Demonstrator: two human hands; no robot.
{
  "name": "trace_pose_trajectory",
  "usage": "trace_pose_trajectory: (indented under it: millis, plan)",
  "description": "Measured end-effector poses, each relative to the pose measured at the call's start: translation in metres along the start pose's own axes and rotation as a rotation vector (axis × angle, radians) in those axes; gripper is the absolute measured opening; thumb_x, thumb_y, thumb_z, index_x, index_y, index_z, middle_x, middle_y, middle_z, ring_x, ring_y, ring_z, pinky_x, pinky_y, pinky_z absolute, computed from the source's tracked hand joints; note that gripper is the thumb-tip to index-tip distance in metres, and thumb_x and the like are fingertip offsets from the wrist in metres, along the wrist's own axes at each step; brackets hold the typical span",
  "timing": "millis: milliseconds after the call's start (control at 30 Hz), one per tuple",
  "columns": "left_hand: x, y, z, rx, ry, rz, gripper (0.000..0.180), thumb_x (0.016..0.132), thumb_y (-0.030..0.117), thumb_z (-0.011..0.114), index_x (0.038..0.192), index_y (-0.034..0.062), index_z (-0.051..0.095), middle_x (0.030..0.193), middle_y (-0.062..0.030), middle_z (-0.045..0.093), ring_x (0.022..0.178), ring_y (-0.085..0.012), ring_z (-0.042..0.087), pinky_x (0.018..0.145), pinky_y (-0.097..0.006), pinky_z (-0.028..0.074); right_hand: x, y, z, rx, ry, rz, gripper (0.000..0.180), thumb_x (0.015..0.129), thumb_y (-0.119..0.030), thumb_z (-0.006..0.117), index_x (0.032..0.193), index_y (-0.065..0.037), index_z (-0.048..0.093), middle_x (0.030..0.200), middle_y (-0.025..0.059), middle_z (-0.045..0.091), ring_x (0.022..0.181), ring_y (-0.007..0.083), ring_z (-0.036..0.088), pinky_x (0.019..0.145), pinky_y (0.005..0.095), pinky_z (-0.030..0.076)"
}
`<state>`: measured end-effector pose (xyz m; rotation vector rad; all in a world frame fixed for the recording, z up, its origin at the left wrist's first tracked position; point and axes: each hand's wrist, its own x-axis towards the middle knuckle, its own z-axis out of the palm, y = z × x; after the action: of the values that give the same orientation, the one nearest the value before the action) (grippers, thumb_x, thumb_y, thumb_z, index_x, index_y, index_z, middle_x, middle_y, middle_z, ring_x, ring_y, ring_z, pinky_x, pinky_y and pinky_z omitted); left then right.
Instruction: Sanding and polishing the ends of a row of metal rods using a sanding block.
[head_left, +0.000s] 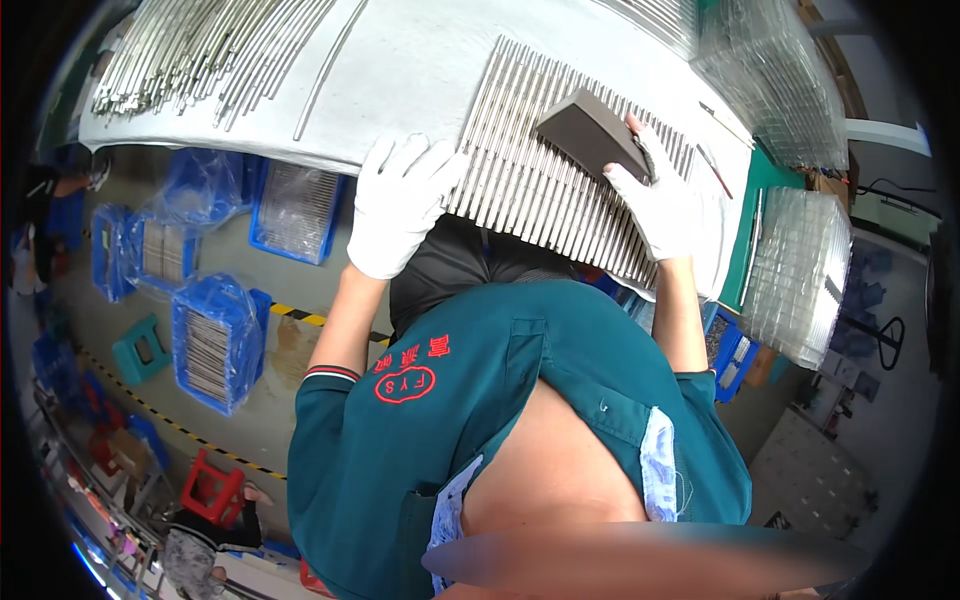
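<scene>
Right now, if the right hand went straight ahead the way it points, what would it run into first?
Probably the dark block: the right hand has its thumb and fingers against it. Beneath lie the metal rods, though how closely the fingertips clear them is hard to judge.

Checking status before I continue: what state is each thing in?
Row of rods: laid side by side, partly covered
Block: slanted across the row, gripped
Right hand: gloved, closed on the block
Left hand: gloved, open, at the row's left edge
Loose rods: piled
Blue bin: loaded, clear plastic around it
</scene>
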<state>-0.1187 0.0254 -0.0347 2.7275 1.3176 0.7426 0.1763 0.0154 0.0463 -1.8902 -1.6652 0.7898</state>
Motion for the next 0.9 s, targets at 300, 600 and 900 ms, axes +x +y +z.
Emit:
trace_pose_trajectory:
  millis: [300,600,900]
  plan:
    - [0.004,-0.005,-0.006,-0.051,0.031,0.049,0.044,0.074,0.026,0.064,0.118,0.0178,0.066,0.116,-0.0056,0.066,0.108,-0.0283,0.059,0.099,-0.045,0.041,0.026,-0.009,0.0,-0.009,-0.144,-0.118,0.063,0.085,-0.025,0.07,0.143,-0.017,0.046,0.138,0.0101,0.055,0.128,0.0231,0.052,0.108,0.0314,0.038]
    - [0.013,-0.01,0.0,-0.191,0.158,0.11,0.037,0.067,0.016,0.067,0.104,0.0139,0.069,0.103,-0.0041,0.067,0.096,-0.0253,0.062,0.085,-0.04,0.049,0.068,-0.051,0.042,-0.156,-0.215,-0.422,0.05,0.089,-0.018,0.065,0.136,-0.028,0.054,0.13,0.0033,0.06,0.116,0.0233,0.06,0.101,0.028,0.045]
    - [0.01,-0.011,0.001,-0.24,0.134,0.048,0.03,0.074,0.02,0.065,0.102,0.0143,0.072,0.105,-0.0043,0.069,0.099,-0.0265,0.064,0.089,-0.042,0.049,0.068,-0.03,0.025,-0.056,-0.247,-0.434,0.051,0.089,-0.014,0.064,0.137,-0.023,0.053,0.134,0.0016,0.058,0.121,0.0187,0.057,0.105,0.0292,0.043]
